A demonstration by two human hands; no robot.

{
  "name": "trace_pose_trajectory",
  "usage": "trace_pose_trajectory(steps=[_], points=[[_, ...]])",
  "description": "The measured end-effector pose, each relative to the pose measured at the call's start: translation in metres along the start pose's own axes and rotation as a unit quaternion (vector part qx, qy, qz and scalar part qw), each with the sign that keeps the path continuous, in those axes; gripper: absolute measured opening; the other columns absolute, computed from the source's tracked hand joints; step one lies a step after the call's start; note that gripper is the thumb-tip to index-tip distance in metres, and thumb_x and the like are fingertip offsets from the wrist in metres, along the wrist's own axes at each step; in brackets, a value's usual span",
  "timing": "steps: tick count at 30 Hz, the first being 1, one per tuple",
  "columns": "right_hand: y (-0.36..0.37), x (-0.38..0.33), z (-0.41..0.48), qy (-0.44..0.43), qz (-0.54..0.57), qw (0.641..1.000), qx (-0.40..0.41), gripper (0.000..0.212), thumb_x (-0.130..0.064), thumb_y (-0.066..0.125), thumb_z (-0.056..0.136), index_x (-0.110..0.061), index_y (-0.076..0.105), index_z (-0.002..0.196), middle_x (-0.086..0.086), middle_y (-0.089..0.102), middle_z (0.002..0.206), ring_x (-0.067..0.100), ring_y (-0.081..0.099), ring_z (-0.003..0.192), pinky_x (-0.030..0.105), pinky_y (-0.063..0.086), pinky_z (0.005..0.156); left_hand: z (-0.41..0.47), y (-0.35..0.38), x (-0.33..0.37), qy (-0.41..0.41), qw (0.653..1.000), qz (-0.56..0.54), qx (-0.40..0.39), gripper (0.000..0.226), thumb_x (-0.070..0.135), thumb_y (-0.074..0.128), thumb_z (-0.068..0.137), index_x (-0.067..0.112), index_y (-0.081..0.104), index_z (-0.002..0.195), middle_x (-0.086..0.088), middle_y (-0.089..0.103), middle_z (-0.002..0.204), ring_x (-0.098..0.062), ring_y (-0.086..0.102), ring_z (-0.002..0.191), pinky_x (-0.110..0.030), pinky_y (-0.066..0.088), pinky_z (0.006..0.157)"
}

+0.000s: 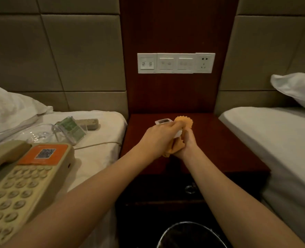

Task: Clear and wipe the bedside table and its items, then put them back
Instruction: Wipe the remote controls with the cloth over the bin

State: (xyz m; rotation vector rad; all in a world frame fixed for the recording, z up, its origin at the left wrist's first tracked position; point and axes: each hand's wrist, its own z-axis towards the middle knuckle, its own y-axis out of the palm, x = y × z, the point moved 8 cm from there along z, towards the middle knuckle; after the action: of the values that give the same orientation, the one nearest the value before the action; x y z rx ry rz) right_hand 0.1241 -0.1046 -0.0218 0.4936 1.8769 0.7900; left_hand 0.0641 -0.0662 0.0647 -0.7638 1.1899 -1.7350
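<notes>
Over the dark red bedside table, my left hand grips a small white remote-like device whose far end sticks out past my fingers. My right hand holds an orange cloth bunched against the device. The cloth partly hides the device's middle. On the left bed lie a beige telephone, a clear acrylic card holder, a glass ashtray and a beige power strip.
A phone cord runs across the left bed toward the table. A white switch and socket panel sits on the wall above. A dark bin stands below the table front. Pillows lie on both beds.
</notes>
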Motion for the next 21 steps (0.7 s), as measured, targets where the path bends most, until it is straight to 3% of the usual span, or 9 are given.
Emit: trace_pose_trajectory(steps=[2,5,7,8,10,12,13,17,21], points=[[-0.011,-0.005,-0.023,-0.022,-0.005,1.0,0.0,0.036,-0.038,0.044,0.092,-0.008,0.06,0.105,0.014,0.061,0.095,0.026,0.059,0.089,0.038,0.046,0.078,-0.004,0.006,0.023,0.004,0.999,-0.033,-0.022,0.051,0.014,0.054,0.091,0.025,0.034,0.137,-0.001,0.046,0.139,-0.021,0.049,0.125,-0.036,0.047,0.094],[-0.033,-0.02,-0.053,-0.084,-0.013,0.996,-0.003,0.032,-0.029,0.037,0.098,-0.018,0.05,0.125,0.008,0.053,0.081,0.017,0.055,0.07,0.027,0.045,0.064,-0.011,0.01,0.053,-0.013,0.986,-0.163,-0.042,0.055,0.013,0.062,0.084,0.023,0.04,0.133,-0.005,0.051,0.133,-0.022,0.049,0.124,-0.038,0.048,0.094],[-0.046,-0.028,-0.071,-0.102,-0.02,0.994,-0.018,0.024,-0.025,0.038,0.097,-0.017,0.059,0.106,0.006,0.059,0.079,0.014,0.062,0.063,0.025,0.05,0.061,-0.014,0.006,0.061,-0.076,0.944,-0.322,0.001,0.056,0.006,0.063,0.08,0.022,0.044,0.13,-0.004,0.048,0.133,-0.021,0.047,0.123,-0.035,0.049,0.092],[-0.05,-0.029,-0.079,-0.096,-0.026,0.995,-0.028,0.026,-0.026,0.04,0.095,-0.013,0.061,0.1,0.008,0.065,0.081,0.016,0.067,0.065,0.028,0.052,0.063,-0.017,0.005,0.06,-0.128,0.905,-0.403,0.045,0.055,0.002,0.059,0.081,0.021,0.043,0.13,-0.003,0.045,0.134,-0.02,0.046,0.124,-0.032,0.05,0.09],[-0.064,-0.032,-0.093,-0.102,-0.054,0.993,-0.024,0.027,-0.025,0.042,0.093,-0.011,0.063,0.103,0.01,0.071,0.084,0.02,0.069,0.073,0.031,0.054,0.068,-0.025,0.017,0.058,-0.246,0.783,-0.562,0.104,0.053,0.001,0.049,0.088,0.02,0.035,0.135,-0.004,0.042,0.135,-0.021,0.049,0.121,-0.029,0.049,0.085],[-0.076,-0.029,-0.108,-0.115,-0.103,0.988,-0.02,0.025,-0.024,0.044,0.092,-0.013,0.062,0.105,0.008,0.072,0.084,0.02,0.068,0.077,0.032,0.054,0.072,-0.035,0.044,0.071,-0.333,0.673,-0.657,0.072,0.055,0.011,0.042,0.096,0.023,0.019,0.144,-0.005,0.048,0.127,-0.022,0.056,0.107,-0.031,0.048,0.081],[-0.083,-0.025,-0.116,-0.114,-0.127,0.985,-0.016,0.022,-0.023,0.044,0.093,-0.014,0.062,0.103,0.007,0.072,0.081,0.019,0.068,0.076,0.032,0.054,0.072,-0.04,0.057,0.079,-0.354,0.651,-0.67,0.047,0.056,0.018,0.041,0.097,0.023,0.014,0.146,-0.005,0.05,0.122,-0.021,0.057,0.1,-0.032,0.048,0.079],[-0.131,0.004,-0.144,-0.072,-0.184,0.98,0.03,0.015,-0.023,0.049,0.093,-0.017,0.06,0.1,0.006,0.07,0.089,0.02,0.066,0.082,0.03,0.053,0.073,-0.071,0.105,0.098,-0.401,0.617,-0.677,-0.011,0.053,0.027,0.049,0.096,0.013,0.027,0.141,-0.01,0.06,0.119,-0.019,0.062,0.088,-0.028,0.05,0.064],[-0.17,0.028,-0.16,-0.04,-0.277,0.957,0.07,0.032,-0.024,0.054,0.091,-0.014,0.056,0.121,0.006,0.069,0.1,0.018,0.066,0.089,0.028,0.052,0.073,-0.103,0.146,0.113,-0.409,0.614,-0.673,-0.061,0.03,0.021,0.051,0.095,0.008,0.054,0.122,-0.003,0.064,0.087,-0.014,0.062,0.07,-0.025,0.048,0.054]])
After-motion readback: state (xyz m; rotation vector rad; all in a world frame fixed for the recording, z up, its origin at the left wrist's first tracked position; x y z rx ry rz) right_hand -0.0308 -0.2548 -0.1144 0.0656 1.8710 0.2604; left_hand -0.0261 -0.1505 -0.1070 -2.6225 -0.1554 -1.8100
